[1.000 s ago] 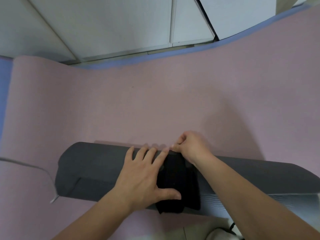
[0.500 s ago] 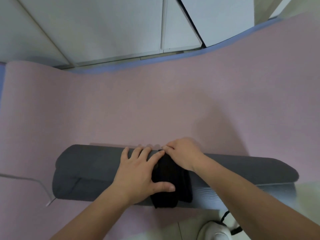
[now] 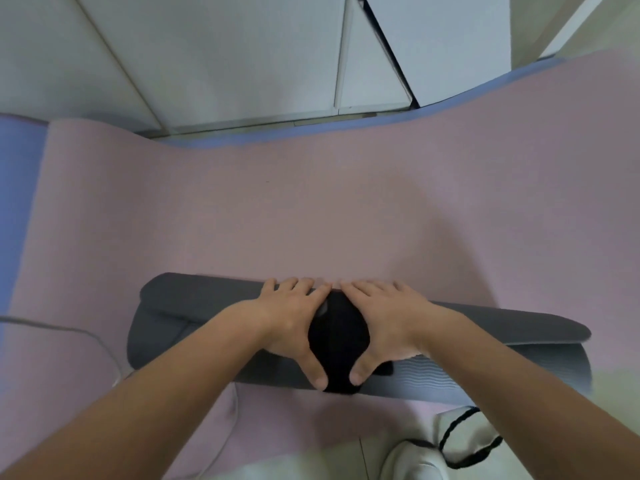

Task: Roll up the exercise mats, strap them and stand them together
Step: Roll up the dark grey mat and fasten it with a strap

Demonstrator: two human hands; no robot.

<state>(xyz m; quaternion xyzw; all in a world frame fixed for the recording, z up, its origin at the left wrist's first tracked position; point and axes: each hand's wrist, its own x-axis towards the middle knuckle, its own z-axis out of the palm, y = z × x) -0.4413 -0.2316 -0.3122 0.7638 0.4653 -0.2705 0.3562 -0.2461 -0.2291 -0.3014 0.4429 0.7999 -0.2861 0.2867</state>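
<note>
Two bare hands lie flat on a dark grey rolled foam exercise mat (image 3: 207, 308), one to each side of a black fabric strap (image 3: 337, 344) that wraps the roll near its middle. The left hand (image 3: 289, 322) has its fingers (image 3: 291, 287) straight and close together, reaching over the far side of the roll, while its thumb (image 3: 317, 372) is spread wide and points down the near side along the strap's left edge. The right hand (image 3: 389, 317) mirrors it: its fingers (image 3: 374, 289) are extended over the far side and its thumb (image 3: 360, 372) is splayed toward the left thumb, so that index fingers and thumbs frame the strap between them. Neither hand curls round anything; both press open-palmed on the roll, and the index fingertips nearly meet at the strap's far edge. The roll lies on its side directly under the palms, its long axis running left to right across the view, one end well out past the left fingers and the other well out past the right fingers, where a ribbed face and a loose outer edge show. Beyond the fingertips spreads a flat pale pink foam mat (image 3: 277, 220), which the roll rests on, with a blue mat (image 3: 20, 161) showing at its borders and white cabinet doors (image 3: 225, 57) farther off. A thin white cable (image 3: 69, 329) trails left of the left forearm, and a white fabric item with a black cord (image 3: 467, 434) sits beneath the right forearm.
</note>
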